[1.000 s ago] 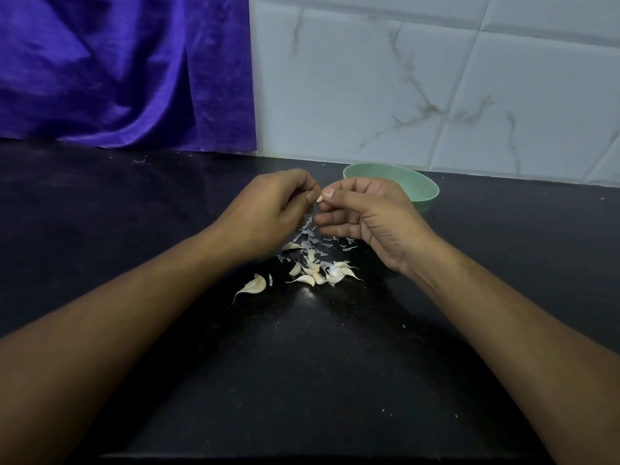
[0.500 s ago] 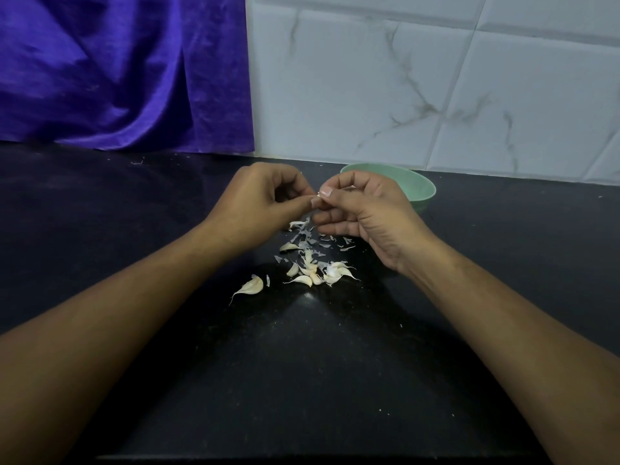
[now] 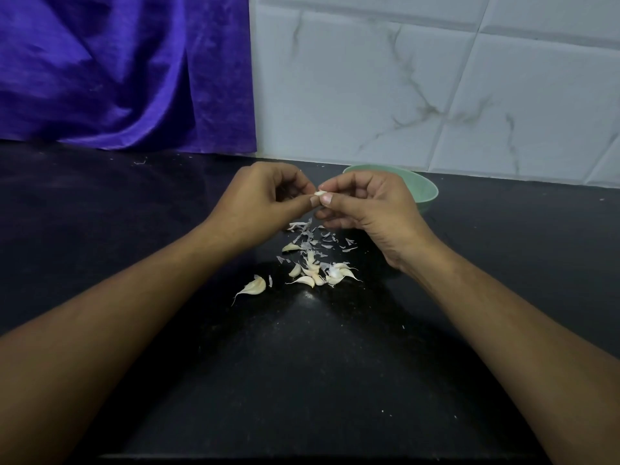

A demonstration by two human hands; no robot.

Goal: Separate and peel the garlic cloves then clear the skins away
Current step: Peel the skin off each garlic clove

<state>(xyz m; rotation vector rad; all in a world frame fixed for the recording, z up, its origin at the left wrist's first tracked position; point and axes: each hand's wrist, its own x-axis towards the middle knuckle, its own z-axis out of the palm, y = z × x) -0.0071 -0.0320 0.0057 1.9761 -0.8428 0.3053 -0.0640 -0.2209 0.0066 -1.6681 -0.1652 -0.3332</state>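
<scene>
Above the black counter (image 3: 302,380), my left hand (image 3: 258,203) and my right hand (image 3: 372,206) meet fingertip to fingertip and pinch one small garlic clove (image 3: 319,193) between them. Only a pale tip of that clove shows. Below the hands lies a pile of unpeeled garlic cloves (image 3: 322,273), and one larger clove (image 3: 255,286) lies apart to the left. Thin grey-white skins (image 3: 315,236) are scattered just beyond the pile. A green bowl (image 3: 426,189) sits behind my right hand, mostly hidden by it.
A purple cloth (image 3: 124,72) hangs at the back left down to the counter. White marbled wall tiles (image 3: 436,88) close off the back right. The counter's front edge runs along the bottom of the view.
Both hands stay together on the clove; their fingers have shifted slightly around it, and a little more of the pale clove shows. The pile on the counter has not moved.
</scene>
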